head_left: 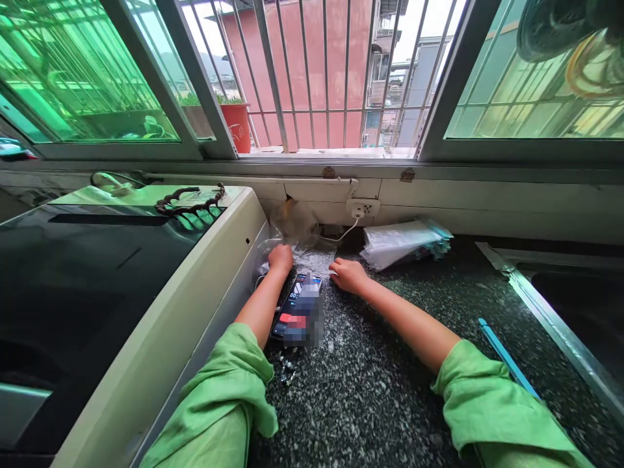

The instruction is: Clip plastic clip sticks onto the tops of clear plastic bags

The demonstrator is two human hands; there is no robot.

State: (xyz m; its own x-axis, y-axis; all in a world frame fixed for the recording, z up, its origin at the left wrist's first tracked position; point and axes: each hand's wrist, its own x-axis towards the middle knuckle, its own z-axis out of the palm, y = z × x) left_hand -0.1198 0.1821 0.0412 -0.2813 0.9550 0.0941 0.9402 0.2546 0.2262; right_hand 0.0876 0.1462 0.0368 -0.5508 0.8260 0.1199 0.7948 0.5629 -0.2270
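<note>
A thin clear plastic bag lies spread on the dark speckled counter between my hands. My left hand is closed in a fist at its left side, beside the white appliance. On the right side, my right hand pinches the bag's edge with curled fingers. Just in front of the bag, a phone with a lit, partly blurred screen lies by my left forearm. Behind the bag sits a translucent bag with something brownish inside, its contents hard to make out.
Stacked clear plastic bags lie back right. A white appliance with a dark top stands left, a brown toothed hair band on it. A cable runs from the wall socket. Right are a blue strip and a metal-edged sink.
</note>
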